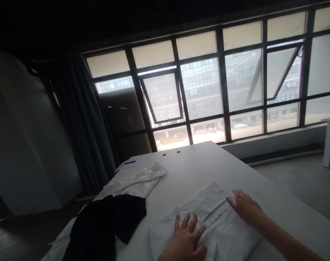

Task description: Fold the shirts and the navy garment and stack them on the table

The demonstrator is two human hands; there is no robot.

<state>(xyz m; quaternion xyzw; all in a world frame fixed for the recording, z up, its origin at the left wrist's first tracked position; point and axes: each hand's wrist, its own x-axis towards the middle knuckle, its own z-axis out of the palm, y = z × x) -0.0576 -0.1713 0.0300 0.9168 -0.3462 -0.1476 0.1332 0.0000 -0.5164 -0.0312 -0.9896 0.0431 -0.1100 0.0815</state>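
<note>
Both hands are sitting flat on a folded white cloth (221,232), maybe a shirt, near the right edge of a white table (197,166). The left hand (183,239) is pressing down palm first with its fingers spread wide, gripping nothing, probably so the layers aren't sliding around. The right hand (245,206) is resting more lightly, open with its fingers stretched out against the cloth's edge and not pinching anything, so I'd guess it's steadying that side. The cloth is probably lying there because that's where the tabletop has room, since the left side is taken up: a black garment (105,224) is heaped near the left edge on top of some white fabric (60,246), and a crumpled white piece (137,181) is lying just beyond it. Up near the far left corner, a sheet of paper (129,163) is sitting with a blue pen (130,162) on it, well out of the way
</note>
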